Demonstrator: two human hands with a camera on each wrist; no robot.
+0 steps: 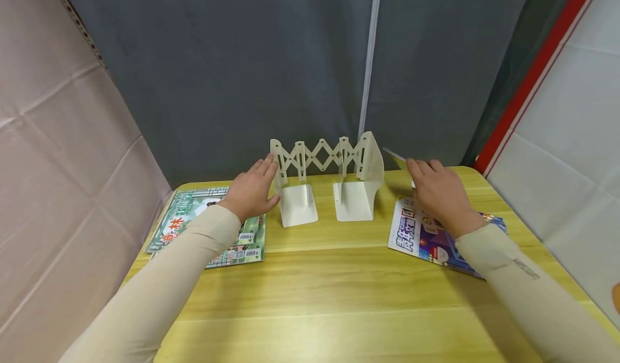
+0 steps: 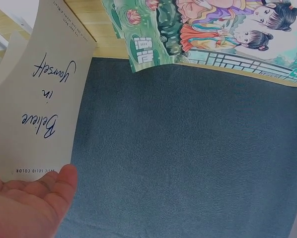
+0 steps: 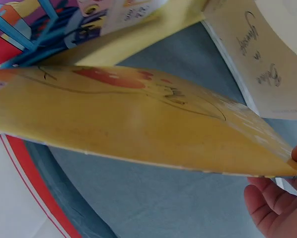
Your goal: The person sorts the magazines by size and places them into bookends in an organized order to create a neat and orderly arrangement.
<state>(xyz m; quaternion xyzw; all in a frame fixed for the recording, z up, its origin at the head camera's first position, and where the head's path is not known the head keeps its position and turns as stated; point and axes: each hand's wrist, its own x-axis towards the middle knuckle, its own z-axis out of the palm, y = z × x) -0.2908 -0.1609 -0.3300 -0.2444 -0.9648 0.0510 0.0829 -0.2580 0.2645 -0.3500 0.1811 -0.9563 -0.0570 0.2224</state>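
A cream expandable bookend [image 1: 352,201] stands at the back of the table, its lattice stretched between two end panels. My left hand [image 1: 253,187] rests against its left panel with fingers fairly straight. The left wrist view shows those fingers on the panel [image 2: 49,99], which bears handwritten-style lettering. To the right of the bookend, my right hand [image 1: 439,193] pinches a thin yellow magazine [image 3: 138,121] by one edge. That magazine is raised and bowed, apart from the bookend. In the head view it is mostly hidden behind the right hand.
Green illustrated magazines [image 1: 189,212] lie stacked on the left of the wooden table [image 1: 310,287]. Purple-and-blue magazines [image 1: 411,231] lie on the right under my right forearm. A dark grey curtain [image 1: 242,72] hangs behind, with pale cloth walls on either side.
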